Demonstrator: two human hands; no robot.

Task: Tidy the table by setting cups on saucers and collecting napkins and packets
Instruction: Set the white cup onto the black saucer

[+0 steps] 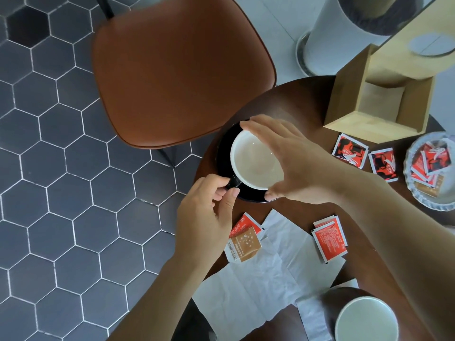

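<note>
Cup (256, 161), white inside, sits on a black saucer (222, 153) at the round dark wood table's (290, 99) far-left edge; left hand (209, 212) pinches its handle, right hand (295, 163) spans the rim. Napkins (258, 286) and packets (330, 238) litter the table above grey hexagon floor tiles (61, 168).

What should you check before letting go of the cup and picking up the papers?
1. White-lined black cup over the black saucer: ok.
2. Cup fully resting on the saucer: cannot tell.
3. Left hand pinching the cup's handle: ok.
4. Right hand steadying the rim: ok.
5. White paper napkins collected: not ok, spread on the dark round table.
6. Red packets in the glass dish: not ok, several loose.
</note>
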